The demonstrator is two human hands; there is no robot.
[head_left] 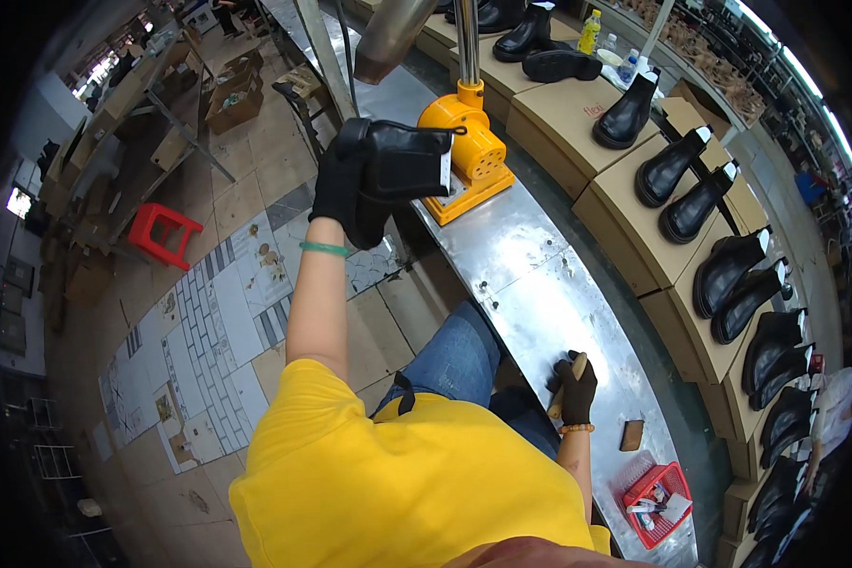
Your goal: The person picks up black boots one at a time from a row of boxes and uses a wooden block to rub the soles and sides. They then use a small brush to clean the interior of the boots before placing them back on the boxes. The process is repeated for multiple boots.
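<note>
My left hand (329,194), in a black glove, is raised beside the yellow machine and closed round a black Chelsea boot (405,163). The boot lies on its side in the air, its pull loop and pale-lined opening facing the machine; most of my fingers are behind it. Low over the metal bench, my right hand (579,396), also gloved, is closed round a tan, wooden-looking tool (556,407). Its ends stick out above and below my grip, and the kind cannot be made out. A small brown block (631,435) lies to the right of this hand.
The yellow machine (483,151) with a metal post stands on the metal bench (530,256). A red basket (686,473) holding small items sits at the near end. Several black boots (667,175) line cardboard boxes (625,222) on the right. A red stool (161,232) stands on the floor.
</note>
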